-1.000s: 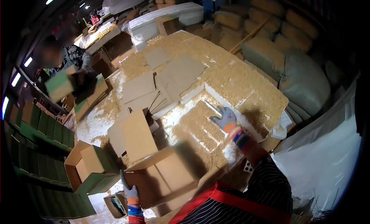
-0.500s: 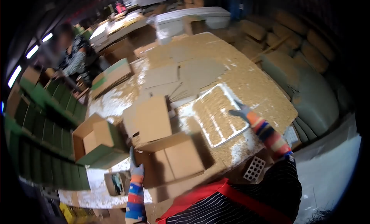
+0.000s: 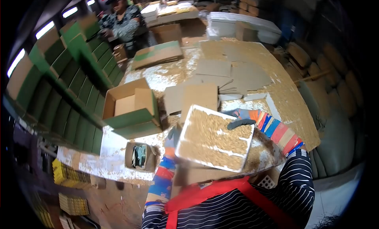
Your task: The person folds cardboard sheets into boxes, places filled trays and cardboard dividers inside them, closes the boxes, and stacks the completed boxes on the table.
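Note:
My right hand [image 3: 241, 119], in a grey glove, grips the far right edge of a white tray [image 3: 215, 138], its thumb over the rim. Loose tan flakes or grain fill the tray, which is tilted and blurred. Beneath it, an open cardboard box [image 3: 191, 177] is mostly hidden; only its near cardboard shows. My gloved left hand [image 3: 170, 139] is at that box's left wall, close to the tray's left edge, fingers pointing away from me. Its grip is partly hidden.
A green-and-brown open box [image 3: 132, 106] stands to the left, near a small box [image 3: 140, 157] with bluish contents. Flat cardboard [image 3: 201, 97] lies beyond the tray. Stacked green boxes [image 3: 71, 79] line the left side. Another person [image 3: 128, 24] stands at the far left. Sacks [image 3: 335, 110] lie right.
My right hand has lifted the white tray off the table and brought it left, over the cardboard box. My left hand stays by the box's left wall. The head view has turned left.

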`<state>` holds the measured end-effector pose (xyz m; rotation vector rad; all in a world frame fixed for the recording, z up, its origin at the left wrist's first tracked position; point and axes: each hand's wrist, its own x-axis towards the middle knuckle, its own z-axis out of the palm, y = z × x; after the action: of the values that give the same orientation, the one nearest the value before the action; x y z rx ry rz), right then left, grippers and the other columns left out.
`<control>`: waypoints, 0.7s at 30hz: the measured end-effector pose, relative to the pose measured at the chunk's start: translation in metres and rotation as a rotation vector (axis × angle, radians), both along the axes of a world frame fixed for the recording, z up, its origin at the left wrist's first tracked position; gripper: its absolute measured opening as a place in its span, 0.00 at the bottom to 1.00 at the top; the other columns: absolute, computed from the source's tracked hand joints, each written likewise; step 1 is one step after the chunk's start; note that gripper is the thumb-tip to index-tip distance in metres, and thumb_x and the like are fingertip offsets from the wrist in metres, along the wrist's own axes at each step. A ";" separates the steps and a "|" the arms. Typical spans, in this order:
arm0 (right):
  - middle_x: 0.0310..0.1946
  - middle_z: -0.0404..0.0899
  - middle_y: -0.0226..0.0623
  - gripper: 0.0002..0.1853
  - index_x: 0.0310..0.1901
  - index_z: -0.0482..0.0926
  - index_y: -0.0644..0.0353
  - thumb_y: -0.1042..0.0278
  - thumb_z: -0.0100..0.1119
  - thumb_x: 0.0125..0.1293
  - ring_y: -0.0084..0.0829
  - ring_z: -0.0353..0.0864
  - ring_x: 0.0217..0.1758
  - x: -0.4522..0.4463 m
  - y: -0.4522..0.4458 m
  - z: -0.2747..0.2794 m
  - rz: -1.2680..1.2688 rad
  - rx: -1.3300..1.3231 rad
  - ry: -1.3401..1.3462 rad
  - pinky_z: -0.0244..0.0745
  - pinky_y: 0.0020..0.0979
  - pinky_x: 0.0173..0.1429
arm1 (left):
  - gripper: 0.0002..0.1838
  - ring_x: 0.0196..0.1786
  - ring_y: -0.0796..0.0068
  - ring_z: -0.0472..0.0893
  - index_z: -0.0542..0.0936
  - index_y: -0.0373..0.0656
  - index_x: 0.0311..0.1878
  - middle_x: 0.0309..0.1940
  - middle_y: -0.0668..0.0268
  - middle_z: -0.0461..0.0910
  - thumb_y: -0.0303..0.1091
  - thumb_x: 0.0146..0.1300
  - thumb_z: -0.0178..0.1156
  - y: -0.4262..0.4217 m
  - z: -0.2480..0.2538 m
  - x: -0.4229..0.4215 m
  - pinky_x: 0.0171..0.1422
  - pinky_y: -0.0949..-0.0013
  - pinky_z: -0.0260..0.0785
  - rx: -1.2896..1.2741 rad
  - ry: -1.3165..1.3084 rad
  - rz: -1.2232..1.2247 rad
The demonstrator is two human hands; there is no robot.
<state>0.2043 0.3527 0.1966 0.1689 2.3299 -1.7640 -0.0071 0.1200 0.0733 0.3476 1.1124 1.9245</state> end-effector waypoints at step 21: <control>0.45 0.69 0.49 0.26 0.51 0.68 0.60 0.57 0.57 0.52 0.46 0.69 0.51 -0.014 -0.078 -0.069 -0.081 1.118 -0.108 0.66 0.42 0.53 | 0.23 0.54 0.68 0.71 0.70 0.37 0.54 0.49 0.56 0.73 0.33 0.56 0.60 -0.025 0.002 -0.018 0.59 0.70 0.62 -0.427 1.000 0.510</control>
<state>0.1907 0.2747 0.1273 0.4979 2.9325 -0.2643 -0.0247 0.0950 0.0752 0.9004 2.4027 1.8512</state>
